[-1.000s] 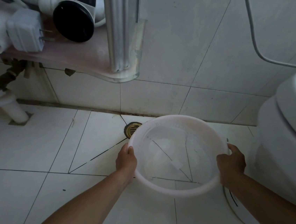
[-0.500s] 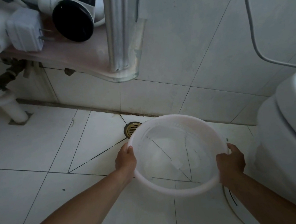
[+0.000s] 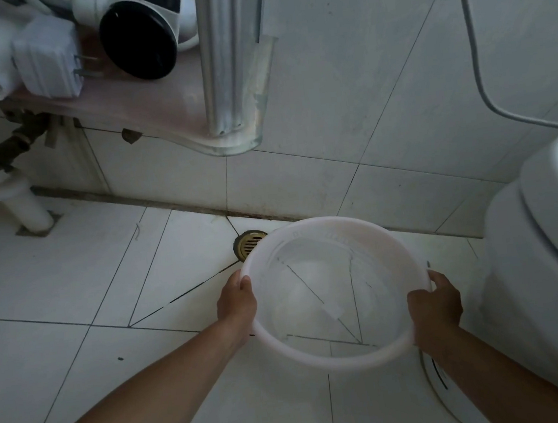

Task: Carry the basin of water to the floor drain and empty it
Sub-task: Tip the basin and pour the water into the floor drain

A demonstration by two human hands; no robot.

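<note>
A round, translucent white basin [image 3: 324, 358] with clear water in it is held above the tiled floor. My left hand [image 3: 237, 305] grips its left rim and my right hand [image 3: 434, 305] grips its right rim. A brass floor drain [image 3: 248, 242] sits in the floor by the wall. The basin's far-left rim overlaps the drain's right side. Floor tile lines show through the water and the basin's bottom.
A white toilet [image 3: 548, 269] stands close on the right. A glass shelf [image 3: 156, 103] with a hair dryer [image 3: 139, 43], a white plug adapter [image 3: 47, 68] and a metal pole [image 3: 223, 55] hangs above the drain. A white waste pipe [image 3: 25, 207] enters the floor at far left.
The basin and both hands have barely moved; the basin has edged slightly up and toward the wall, and the water surface has shifted a little.
</note>
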